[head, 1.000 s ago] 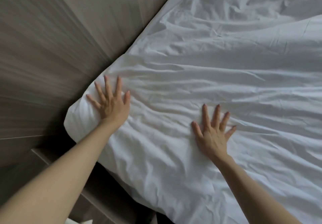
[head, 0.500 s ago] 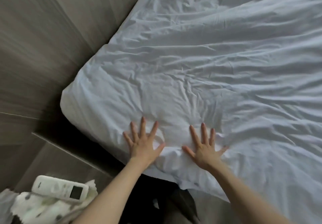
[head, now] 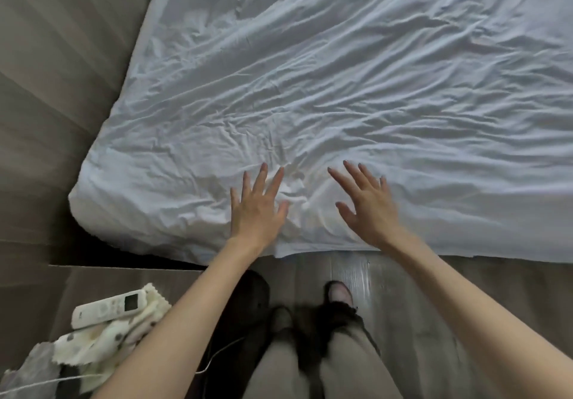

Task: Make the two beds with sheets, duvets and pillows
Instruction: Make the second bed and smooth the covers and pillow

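Sheet: the white sheet [head: 310, 88] covers the bed [head: 93, 200] from the rounded near corner outward. It is creased all over, and its edge hangs loose along the near side above the floor [head: 434, 290].
Left hand: the left hand [head: 259, 209] lies palm down on the sheet close to the near edge, its fingers [head: 259, 178] straight and spread apart, gripping nothing. This looks like a flat press to push the creases out.
Right hand: the right hand [head: 367, 209] is just beside it, fingers [head: 356, 175] also splayed and holding nothing. It is slightly blurred, so I cannot tell whether it is touching the cloth.
Why there: the tightest bunch of wrinkles sits between the two hands, which is probably why both are working at this spot.
Stage: judging by the bare sheet, with no duvet or pillow in view, this bed is at an early step.
Surroundings: wood panelling [head: 62, 57] runs along the head of the bed.
Tabletop: the bedside tabletop [head: 130, 277] carries a white remote [head: 107, 307] resting on a spotted cloth [head: 108, 339], well apart from the hands.
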Motion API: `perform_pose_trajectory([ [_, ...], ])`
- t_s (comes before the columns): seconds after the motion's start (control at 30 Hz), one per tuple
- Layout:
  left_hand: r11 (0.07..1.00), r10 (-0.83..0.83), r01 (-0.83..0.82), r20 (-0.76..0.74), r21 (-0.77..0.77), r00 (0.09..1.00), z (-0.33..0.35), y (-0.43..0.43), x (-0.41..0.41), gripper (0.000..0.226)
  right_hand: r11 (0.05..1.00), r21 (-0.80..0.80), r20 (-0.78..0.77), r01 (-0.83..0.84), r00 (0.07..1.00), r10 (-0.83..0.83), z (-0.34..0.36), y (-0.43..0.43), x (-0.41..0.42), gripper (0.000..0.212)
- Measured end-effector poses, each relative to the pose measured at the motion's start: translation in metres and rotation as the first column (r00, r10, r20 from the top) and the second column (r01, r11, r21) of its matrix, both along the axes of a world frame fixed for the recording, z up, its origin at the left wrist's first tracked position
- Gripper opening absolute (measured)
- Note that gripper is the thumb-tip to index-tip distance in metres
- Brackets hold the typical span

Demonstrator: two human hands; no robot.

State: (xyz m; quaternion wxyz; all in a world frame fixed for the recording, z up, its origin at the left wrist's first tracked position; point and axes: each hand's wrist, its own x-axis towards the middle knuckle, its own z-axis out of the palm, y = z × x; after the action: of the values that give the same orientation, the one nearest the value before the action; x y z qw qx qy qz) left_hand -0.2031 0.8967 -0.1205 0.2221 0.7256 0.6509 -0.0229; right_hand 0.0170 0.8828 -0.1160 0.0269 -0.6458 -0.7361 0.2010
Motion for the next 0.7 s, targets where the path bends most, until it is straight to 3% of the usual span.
perform_pose_trajectory([
  [0.33,0.956,-0.284,0.285,-0.035,0.074,0.958,0.061,-0.063,0.21,0.064,0.934,0.025,-0.06,0.357,0.933,-0.355,0.04,-0.124,0.197,0.07],
  [0.7,0.865,-0.496,0.493,0.019,0.092,0.868,0.073,-0.153,0.49,0.064,0.808,0.035,-0.049,0.588,0.809,-0.586,0.083,-0.245,0.464,0.068],
])
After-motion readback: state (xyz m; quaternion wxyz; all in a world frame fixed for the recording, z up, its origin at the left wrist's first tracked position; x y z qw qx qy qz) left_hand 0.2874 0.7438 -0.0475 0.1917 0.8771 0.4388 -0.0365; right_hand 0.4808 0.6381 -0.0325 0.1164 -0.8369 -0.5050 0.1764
